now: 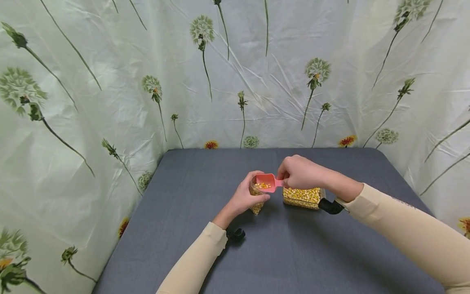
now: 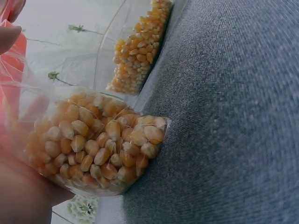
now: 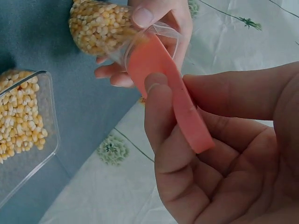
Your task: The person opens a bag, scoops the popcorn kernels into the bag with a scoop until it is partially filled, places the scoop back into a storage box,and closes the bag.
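Note:
My left hand point(image 1: 245, 195) grips a clear plastic bag point(image 2: 100, 144) around its upper part, and yellow corn kernels point(image 2: 112, 135) fill its lower part. Between thumb and fingers my right hand point(image 1: 302, 173) pinches the handle of a pink scoop point(image 1: 266, 182). The scoop's head is tilted into the bag's open mouth, with some kernels on it in the head view. Just below the right hand stands a clear rectangular container point(image 1: 302, 203) holding many kernels; the right wrist view shows its rim point(image 3: 51, 102).
A grey cloth-covered table point(image 1: 257, 253) lies under everything. Behind and beside it hangs a pale curtain point(image 1: 235, 73) printed with dandelions. Black wrist mounts point(image 1: 236, 235) stick out from both cream sleeves point(image 1: 198, 255).

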Demonstrator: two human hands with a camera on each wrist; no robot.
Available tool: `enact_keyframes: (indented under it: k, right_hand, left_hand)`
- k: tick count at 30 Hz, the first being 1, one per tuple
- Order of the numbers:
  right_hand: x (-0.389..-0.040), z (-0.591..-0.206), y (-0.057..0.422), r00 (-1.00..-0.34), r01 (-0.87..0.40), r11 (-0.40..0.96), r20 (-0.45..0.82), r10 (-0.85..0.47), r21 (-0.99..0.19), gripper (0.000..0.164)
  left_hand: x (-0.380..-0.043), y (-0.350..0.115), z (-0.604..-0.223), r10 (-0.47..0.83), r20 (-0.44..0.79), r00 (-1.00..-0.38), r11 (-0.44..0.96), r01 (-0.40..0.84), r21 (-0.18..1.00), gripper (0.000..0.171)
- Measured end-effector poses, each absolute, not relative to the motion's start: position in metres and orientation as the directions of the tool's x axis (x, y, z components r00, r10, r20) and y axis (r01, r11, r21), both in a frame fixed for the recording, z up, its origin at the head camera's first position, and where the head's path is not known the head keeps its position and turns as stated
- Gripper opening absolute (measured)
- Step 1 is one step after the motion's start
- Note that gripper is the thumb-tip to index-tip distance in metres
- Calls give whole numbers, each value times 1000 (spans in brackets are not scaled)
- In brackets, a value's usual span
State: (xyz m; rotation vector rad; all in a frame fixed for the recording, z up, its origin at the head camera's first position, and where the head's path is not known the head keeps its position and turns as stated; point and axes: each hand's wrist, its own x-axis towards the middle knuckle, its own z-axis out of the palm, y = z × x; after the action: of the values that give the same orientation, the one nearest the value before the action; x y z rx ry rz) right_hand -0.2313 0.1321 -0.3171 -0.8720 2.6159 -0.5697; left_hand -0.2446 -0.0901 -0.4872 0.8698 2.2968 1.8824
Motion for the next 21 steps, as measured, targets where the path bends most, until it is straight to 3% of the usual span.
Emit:
enact_keyframes:
  k: [13,21]
  right_hand:
    - [-229,-314,133,-736,-591,709,-103,-669,-384,17]
    - [-235,-317,152,-741,-539,700,-133,-659,-469,17]
  left_hand:
    - [-246,-90,-486,448,235,-863,124,320,939,84]
    - [-246,-90,-491,437,261,-861,112,340,934,71]
